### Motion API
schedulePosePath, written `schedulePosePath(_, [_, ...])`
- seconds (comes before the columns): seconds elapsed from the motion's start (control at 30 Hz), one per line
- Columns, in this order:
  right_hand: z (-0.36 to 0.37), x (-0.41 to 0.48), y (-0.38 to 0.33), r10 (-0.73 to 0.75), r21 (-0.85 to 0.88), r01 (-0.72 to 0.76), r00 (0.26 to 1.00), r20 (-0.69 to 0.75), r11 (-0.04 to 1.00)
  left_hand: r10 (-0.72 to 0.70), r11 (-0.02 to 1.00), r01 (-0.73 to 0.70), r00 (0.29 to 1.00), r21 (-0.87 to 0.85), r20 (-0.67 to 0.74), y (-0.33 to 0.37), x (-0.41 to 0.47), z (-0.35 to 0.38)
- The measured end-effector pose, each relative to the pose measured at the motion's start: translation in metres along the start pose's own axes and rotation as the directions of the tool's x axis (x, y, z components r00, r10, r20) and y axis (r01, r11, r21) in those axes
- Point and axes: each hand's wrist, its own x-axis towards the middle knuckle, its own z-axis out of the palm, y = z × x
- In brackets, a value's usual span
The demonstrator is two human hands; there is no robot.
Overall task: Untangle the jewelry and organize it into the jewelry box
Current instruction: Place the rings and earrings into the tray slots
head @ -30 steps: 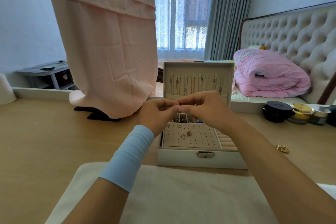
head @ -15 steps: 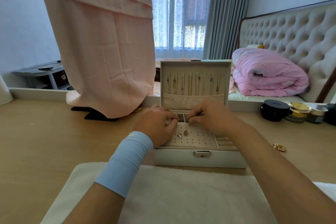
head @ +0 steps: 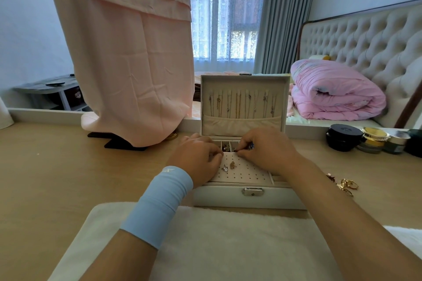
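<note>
**Both hands working over the rear compartments of the open box**

The jewelry box [head: 228,198] is stood open on the tabletop [head: 68,178], with its lid upright at 12 o'clock and necklaces [head: 238,105] hung in a row inside the lid. The right hand [head: 269,150] is held over the tray, and a small bluish piece [head: 251,146] appears to be pinched in its curled fingers [head: 243,147]. The left hand [head: 196,159] is rested at the 9 o'clock edge of the tray. Its fingers [head: 215,155] are curled, but whether anything is gripped cannot be told.

The pinched piece is held just at 3 o'clock of the small rear compartments [head: 226,148], which lie at the 12 o'clock end of the perforated earring board [head: 246,173]. Two earrings [head: 233,164] are already seated in that board.

Loose gold jewelry [head: 346,186] is left on the tabletop at roughly 4 o'clock from the right hand, well apart from the box. The right hand is judged the nearer one for fetching it.
</note>
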Motion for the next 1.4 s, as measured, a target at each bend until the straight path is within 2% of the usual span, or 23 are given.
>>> schedulePosePath(0.1, [0.0,0.0,-0.001,-0.008,-0.014,0.008,1.0,0.028,1.0,0.002,1.0,-0.002,1.0,-0.003,0.006,0.001,-0.001,0.0])
schedulePosePath(0.23, [-0.009,0.001,0.0,-0.013,0.032,0.006,0.98,0.2,0.999,-0.009,1.0,0.009,1.0,-0.012,0.014,0.0,-0.001,-0.001])
schedulePosePath(0.3, [-0.014,0.002,0.003,-0.009,0.078,-0.01,0.971,0.237,0.997,-0.018,0.999,0.019,1.0,-0.035,0.004,0.002,0.0,-0.001])
schedulePosePath(0.43, [-0.014,0.003,0.007,-0.001,0.164,-0.031,0.982,0.188,0.986,-0.01,0.996,0.01,1.0,-0.086,0.007,0.011,0.002,-0.002])
schedulePosePath(0.57, [-0.005,0.005,0.01,-0.039,0.129,0.005,0.966,0.257,0.992,0.01,0.997,-0.008,1.0,-0.076,0.029,0.013,0.002,-0.003])
schedulePosePath(0.87, [-0.013,0.004,0.008,-0.055,0.057,0.042,0.969,0.241,0.997,-0.051,0.982,0.045,0.998,-0.181,-0.028,0.006,-0.004,-0.014])
schedulePosePath(1.17, [-0.011,0.003,0.004,-0.042,0.068,0.027,0.973,0.227,0.997,-0.025,0.981,0.034,0.999,-0.192,0.047,0.01,-0.007,-0.018])
schedulePosePath(1.3, [-0.02,0.002,0.001,-0.062,0.086,0.047,0.982,0.178,0.995,-0.025,0.983,0.036,0.998,-0.181,0.063,0.005,-0.008,-0.02])
schedulePosePath(1.4, [-0.022,0.002,-0.007,-0.12,0.179,0.073,0.956,0.269,0.981,-0.01,0.987,0.03,0.992,-0.16,0.126,0.005,-0.009,-0.019])
